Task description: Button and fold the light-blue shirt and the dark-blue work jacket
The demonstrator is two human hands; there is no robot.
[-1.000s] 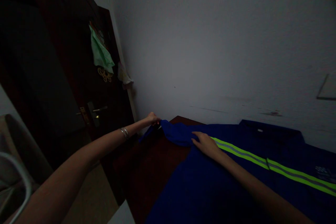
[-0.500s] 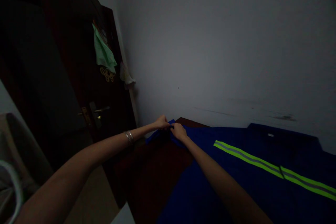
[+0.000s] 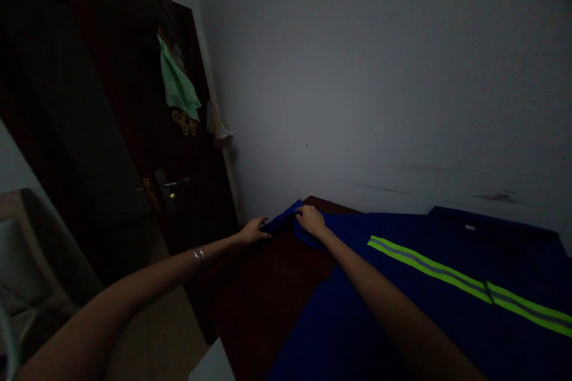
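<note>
A dark blue work jacket [image 3: 402, 274] with a collar and a yellow-green reflective stripe lies spread on the dark red-brown table [image 3: 268, 292]. Its sleeve [image 3: 282, 220] reaches left to the table's far corner. My right hand [image 3: 311, 220] pinches the sleeve with its fingers closed on the cloth. At the sleeve's end, my left hand [image 3: 254, 231] has thumb and fingers apart, close to the cloth. Whether its fingertips touch the fabric is hard to make out in the dim light. A bracelet is on the left wrist.
The table stands against a grey wall [image 3: 357, 101] with scuff marks. To the left is a dark wooden door [image 3: 187, 161] with a handle and a hanging green cloth [image 3: 176, 83]. A padded chair [image 3: 27, 262] stands at far left; a white object [image 3: 212, 364] is beside the table's near edge.
My left hand has let go of the bunched sleeve beside my right hand and moved left and down, its fingers opening. The sleeve's end now lies straighter. My right hand stays on the sleeve.
</note>
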